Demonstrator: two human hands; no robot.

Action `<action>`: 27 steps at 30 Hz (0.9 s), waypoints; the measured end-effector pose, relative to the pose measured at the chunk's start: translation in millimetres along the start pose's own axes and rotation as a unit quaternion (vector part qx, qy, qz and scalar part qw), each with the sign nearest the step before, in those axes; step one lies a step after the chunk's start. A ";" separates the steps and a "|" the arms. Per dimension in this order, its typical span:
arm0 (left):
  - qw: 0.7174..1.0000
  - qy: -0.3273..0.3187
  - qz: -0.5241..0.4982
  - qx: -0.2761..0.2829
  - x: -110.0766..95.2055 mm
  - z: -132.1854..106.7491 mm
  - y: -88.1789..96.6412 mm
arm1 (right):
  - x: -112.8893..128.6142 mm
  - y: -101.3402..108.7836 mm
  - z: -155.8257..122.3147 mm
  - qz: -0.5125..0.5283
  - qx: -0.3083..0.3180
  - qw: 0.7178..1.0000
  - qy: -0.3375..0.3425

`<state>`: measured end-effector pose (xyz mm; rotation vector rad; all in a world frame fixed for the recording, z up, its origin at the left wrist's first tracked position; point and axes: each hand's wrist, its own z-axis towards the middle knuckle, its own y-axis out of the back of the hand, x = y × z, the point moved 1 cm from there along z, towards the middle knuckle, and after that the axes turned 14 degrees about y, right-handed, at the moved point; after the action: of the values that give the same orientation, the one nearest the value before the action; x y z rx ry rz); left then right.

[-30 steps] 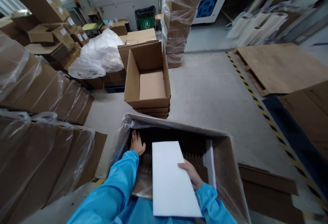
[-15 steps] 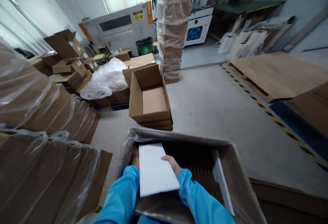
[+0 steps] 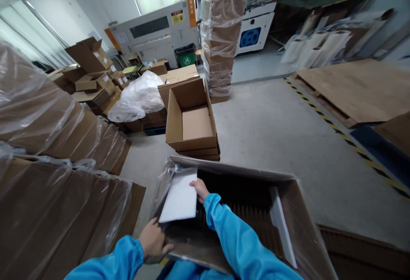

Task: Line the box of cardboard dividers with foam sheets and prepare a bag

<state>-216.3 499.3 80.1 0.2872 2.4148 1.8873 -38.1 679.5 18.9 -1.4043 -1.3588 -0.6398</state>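
My right hand (image 3: 200, 189) pinches the right edge of a white foam sheet (image 3: 180, 198), which stands tilted against the left inner wall of a large plastic-lined cardboard box (image 3: 230, 164). At the near left corner of this box, my left hand (image 3: 153, 239) grips the rim, thumb and fingers bent over it and apart from the sheet. Another white foam board (image 3: 283, 228) lines the right inner wall. Between them, rows of brown cardboard dividers (image 3: 253, 220) show in the dark inside.
An open carton (image 3: 192, 143) rests on flattened cardboard just beyond the box. Plastic-wrapped cardboard stacks (image 3: 64, 211) rise at my left, and a tall wrapped stack (image 3: 222, 36) stands ahead. To the right are a striped floor line (image 3: 333, 126) and a wooden pallet (image 3: 358, 87).
The foam sheet has moved left and deeper, against the box's left wall, with my right hand still on it. My left hand has left the sheet's side and come back to the near left rim.
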 end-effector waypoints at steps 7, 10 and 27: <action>0.980 -0.044 0.097 0.165 3.2 -11.3 27.3 | -11.7 -55.8 -6.7 -0.182 -0.006 0.976 0.122; 0.985 -0.094 0.101 0.105 17.9 -12.6 13.8 | -15.3 -60.0 -10.5 -0.248 -0.001 0.961 0.126; 0.979 -0.177 0.048 -0.094 53.6 -14.8 11.3 | -25.4 -122.2 -4.2 -0.436 0.091 0.895 0.020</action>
<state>-270.2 497.8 98.1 0.6734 2.0102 1.8930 -157.0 644.7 34.5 -0.5658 -1.9527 -1.0668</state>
